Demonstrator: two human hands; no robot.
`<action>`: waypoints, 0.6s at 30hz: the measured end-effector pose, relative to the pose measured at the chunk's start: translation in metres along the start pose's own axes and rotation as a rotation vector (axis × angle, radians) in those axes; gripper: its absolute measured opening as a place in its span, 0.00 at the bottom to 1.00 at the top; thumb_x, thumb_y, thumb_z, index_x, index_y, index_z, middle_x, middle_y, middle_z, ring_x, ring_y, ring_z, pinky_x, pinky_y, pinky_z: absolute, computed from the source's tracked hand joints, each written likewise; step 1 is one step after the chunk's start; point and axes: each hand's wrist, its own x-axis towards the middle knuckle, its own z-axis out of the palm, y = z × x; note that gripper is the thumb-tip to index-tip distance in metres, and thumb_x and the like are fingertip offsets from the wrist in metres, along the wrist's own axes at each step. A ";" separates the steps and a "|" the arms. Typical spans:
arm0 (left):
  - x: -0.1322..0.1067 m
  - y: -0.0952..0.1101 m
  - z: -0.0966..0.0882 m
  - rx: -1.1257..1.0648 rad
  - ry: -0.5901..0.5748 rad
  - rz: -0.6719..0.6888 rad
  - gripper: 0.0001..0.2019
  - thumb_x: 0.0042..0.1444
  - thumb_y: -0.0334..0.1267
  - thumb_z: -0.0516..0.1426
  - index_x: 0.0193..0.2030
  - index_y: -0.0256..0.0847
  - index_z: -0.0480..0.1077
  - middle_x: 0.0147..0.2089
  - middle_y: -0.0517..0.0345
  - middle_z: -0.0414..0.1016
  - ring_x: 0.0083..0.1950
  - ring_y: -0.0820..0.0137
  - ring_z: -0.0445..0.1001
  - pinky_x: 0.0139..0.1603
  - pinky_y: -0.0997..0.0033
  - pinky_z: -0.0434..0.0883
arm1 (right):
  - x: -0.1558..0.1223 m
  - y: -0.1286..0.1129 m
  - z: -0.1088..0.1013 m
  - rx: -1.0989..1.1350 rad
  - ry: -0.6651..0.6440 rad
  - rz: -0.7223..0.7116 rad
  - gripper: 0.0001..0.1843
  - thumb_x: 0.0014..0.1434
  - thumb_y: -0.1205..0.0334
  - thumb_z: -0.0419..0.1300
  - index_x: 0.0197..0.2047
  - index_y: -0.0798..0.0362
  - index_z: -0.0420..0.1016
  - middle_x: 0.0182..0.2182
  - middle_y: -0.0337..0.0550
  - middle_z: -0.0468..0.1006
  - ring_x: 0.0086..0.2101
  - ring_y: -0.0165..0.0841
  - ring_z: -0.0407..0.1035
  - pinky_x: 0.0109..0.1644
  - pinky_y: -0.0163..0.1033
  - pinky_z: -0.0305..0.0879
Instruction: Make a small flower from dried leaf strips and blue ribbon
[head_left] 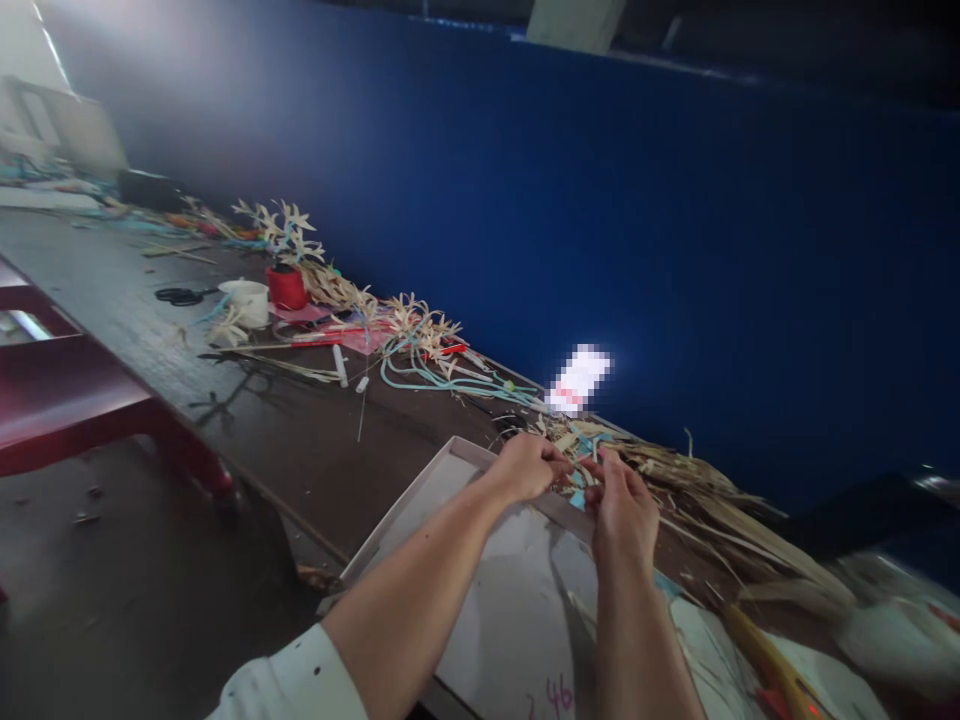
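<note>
My left hand [531, 468] and my right hand [624, 500] face each other over the far edge of a shallow white cardboard box [510, 590]. The fingers of both are closed in a pinch, the tips almost meeting. Whatever they hold is too small and blurred to name. Just beyond the fingertips lie pale dried strips and bits of light-blue material [577, 498]. A bundle of long dried husk strips [705, 490] stretches off to the right of my right hand. Purple handwriting marks the box's near part.
Light-blue cords [427, 382] and pale husk flowers [420, 325] lie along the blue wall. A red thread spool [286, 287], a white cup [247, 302] and black scissors [184, 296] stand farther left. A bright, pixelated screen [579, 380] leans at the wall. A red stool [82, 390] is at left.
</note>
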 end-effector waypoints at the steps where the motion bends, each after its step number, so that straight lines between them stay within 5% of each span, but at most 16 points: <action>1: 0.001 -0.001 0.001 -0.008 -0.001 -0.004 0.15 0.49 0.44 0.56 0.34 0.36 0.77 0.26 0.56 0.74 0.25 0.74 0.67 0.27 0.76 0.62 | 0.001 0.001 0.000 0.020 0.026 0.000 0.28 0.46 0.44 0.62 0.44 0.56 0.74 0.35 0.48 0.78 0.16 0.23 0.57 0.16 0.30 0.54; 6: 0.006 -0.004 0.005 -0.075 -0.018 -0.049 0.13 0.48 0.41 0.56 0.32 0.34 0.76 0.23 0.57 0.73 0.22 0.76 0.64 0.24 0.77 0.61 | 0.004 -0.009 0.002 0.129 0.154 -0.102 0.26 0.47 0.50 0.62 0.48 0.54 0.69 0.36 0.43 0.77 0.17 0.22 0.61 0.17 0.29 0.57; 12: 0.003 -0.003 0.005 -0.092 -0.003 -0.044 0.11 0.47 0.38 0.54 0.28 0.33 0.74 0.27 0.56 0.74 0.21 0.79 0.63 0.22 0.80 0.60 | -0.019 -0.051 0.001 0.124 0.064 -0.175 0.22 0.47 0.52 0.62 0.43 0.55 0.71 0.34 0.44 0.76 0.19 0.23 0.62 0.19 0.29 0.58; 15: 0.000 -0.003 0.003 -0.093 -0.014 -0.038 0.11 0.48 0.40 0.55 0.29 0.33 0.74 0.25 0.57 0.73 0.21 0.79 0.62 0.23 0.80 0.61 | -0.037 -0.065 -0.033 -0.044 -0.043 -0.158 0.24 0.47 0.49 0.62 0.45 0.55 0.72 0.36 0.47 0.77 0.23 0.28 0.68 0.21 0.31 0.62; 18: -0.001 -0.002 0.002 -0.092 -0.017 -0.025 0.12 0.48 0.40 0.55 0.28 0.33 0.74 0.24 0.57 0.72 0.21 0.79 0.62 0.24 0.79 0.62 | -0.047 -0.064 -0.102 -0.289 0.084 -0.162 0.23 0.46 0.47 0.62 0.43 0.53 0.74 0.34 0.47 0.78 0.25 0.32 0.70 0.23 0.35 0.64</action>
